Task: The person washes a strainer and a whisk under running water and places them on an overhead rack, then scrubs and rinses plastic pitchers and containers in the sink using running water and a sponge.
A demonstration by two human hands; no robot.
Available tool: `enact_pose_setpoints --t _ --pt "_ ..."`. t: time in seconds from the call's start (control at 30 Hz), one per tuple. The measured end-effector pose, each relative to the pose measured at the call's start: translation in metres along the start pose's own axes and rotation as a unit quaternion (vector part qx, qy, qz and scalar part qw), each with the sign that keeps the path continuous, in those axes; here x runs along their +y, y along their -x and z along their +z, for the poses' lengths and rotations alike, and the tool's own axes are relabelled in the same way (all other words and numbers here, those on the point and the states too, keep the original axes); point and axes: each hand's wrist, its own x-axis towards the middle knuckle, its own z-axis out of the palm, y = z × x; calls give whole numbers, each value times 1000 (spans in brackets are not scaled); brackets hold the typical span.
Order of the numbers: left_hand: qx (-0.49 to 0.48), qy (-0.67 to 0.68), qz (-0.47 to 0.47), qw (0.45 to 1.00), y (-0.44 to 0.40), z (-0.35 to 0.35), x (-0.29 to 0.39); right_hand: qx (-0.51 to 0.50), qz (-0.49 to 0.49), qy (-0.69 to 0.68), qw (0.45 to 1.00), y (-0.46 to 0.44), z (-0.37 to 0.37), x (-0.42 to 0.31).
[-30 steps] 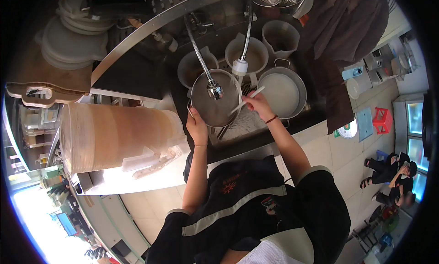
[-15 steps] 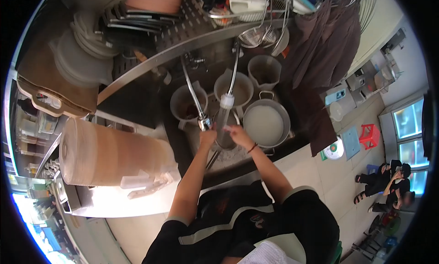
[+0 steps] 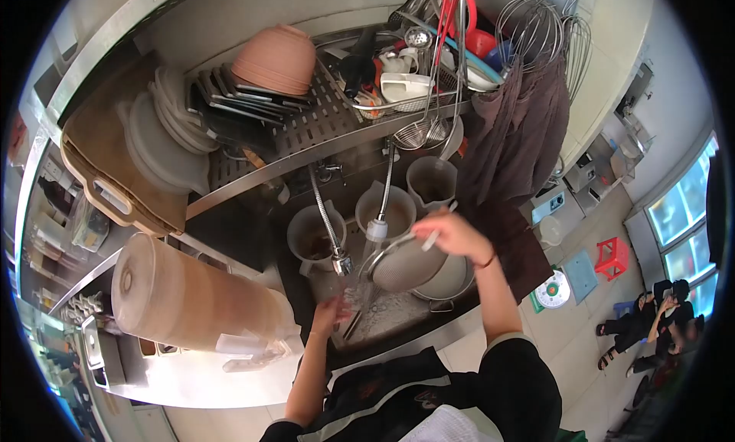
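Observation:
My right hand point(image 3: 457, 234) grips the rim of a round metal pan point(image 3: 409, 266), tilted over the sink. A white utensil point(image 3: 431, 240) shows at the same hand. Running water from the white-headed tap point(image 3: 377, 229) falls at the pan's left side. My left hand point(image 3: 331, 316) is apart from the pan, low at the sink's left, its fingers slightly blurred and spread, holding nothing visible. Just above it hangs a chrome tap head point(image 3: 341, 264). Behind the pan, a pot of whitish liquid point(image 3: 458, 277) is partly hidden.
Three pitchers point(image 3: 310, 239) stand along the back of the sink. At left lies a large tan container point(image 3: 199, 293). A rack point(image 3: 306, 128) above holds bowls, lids and utensils. A dark cloth point(image 3: 513, 136) hangs at right. Two people point(image 3: 662, 319) are at far right.
The view has tilted up, showing more of the rack. My left hand has let go of the pan and moved down and left. My right hand now holds the pan, lifted and shifted right.

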Motion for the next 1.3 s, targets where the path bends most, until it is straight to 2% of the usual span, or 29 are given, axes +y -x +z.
enact_pose_setpoints --t 0.03,0.07,0.1,0.13,0.23,0.3,0.33,0.37,0.43,0.53,0.67,0.73,0.77,0.83,0.9,0.93,0.97,1.03,1.07,1.1,1.13,1.17,1.2,1.23,1.27,1.3 --pt "19 -2 -15 1000 2 -6 -10 16 -2 13 1000 -7 -33 -20" --pt "40 -4 -31 999 4 -13 -20 90 56 -16 994 -7 -54 -30" --pt "36 -1 -30 999 9 -18 -28 162 29 -12 986 -12 -77 -38" --pt "54 -19 -47 997 12 -22 -36 213 76 -39 973 -14 -98 -45" --pt "58 -52 -67 995 20 -23 -60 373 -21 -202 905 -38 -157 -40" --pt "47 -72 -73 994 26 -20 -75 417 26 -303 856 -58 -192 -56" --pt "11 -64 -87 994 28 -15 -81 394 23 -360 845 -67 -209 -54" --pt "-25 -58 -101 993 29 -9 -85 395 23 -361 845 -76 -217 -51" --pt "-31 -60 -111 992 32 2 -85 369 28 -454 810 -90 -228 -44" --pt "-36 -86 -118 989 29 9 -90 326 75 -427 840 -96 -232 -23" --pt "-39 -95 -119 988 27 11 -92 324 69 -440 835 -90 -220 -9" --pt "-38 -108 -120 986 32 12 -85 388 41 -385 836 -87 -218 -3" --pt "-35 -105 -123 986 32 9 -87 448 81 -301 838 -83 -219 -2" --pt "-24 -105 -116 987 33 2 -88 518 65 -104 847 -75 -213 -18" --pt "-5 -102 -123 987 35 -2 -87 632 -57 -48 771 -70 -200 -51" --pt "4 -88 -122 989 33 -6 -89 628 -55 -50 775 -65 -193 -67" --pt "14 -75 -123 990 32 -9 -93 603 -111 -99 784 -58 -184 -82" --pt "21 -82 -122 989 31 -11 -98 538 -165 -133 816 -61 -156 -112" --pt "26 -86 -118 989 31 -10 -95 499 -163 -119 843 -71 -133 -131" --pt "31 -90 -116 989 33 -10 -92 416 -146 -160 883 -78 -112 -149" --pt "32 -98 -113 988 29 -10 -96 350 -163 -130 913 -89 -93 -146" --pt "27 -107 -111 988 29 -9 -95 264 -110 -107 952 -94 -79 -145" --pt "23 -116 -110 987 29 -7 -93 246 -207 -48 946 -113 -59 -139" --pt "18 -115 -97 988 27 -7 -96 171 -175 -15 970 -121 -54 -140" --pt "13 -114 -85 990 27 -8 -98 172 -188 36 966 -137 -51 -139" --pt "8 -121 -79 989 31 -6 -95 219 -255 75 939 -159 -53 -135"
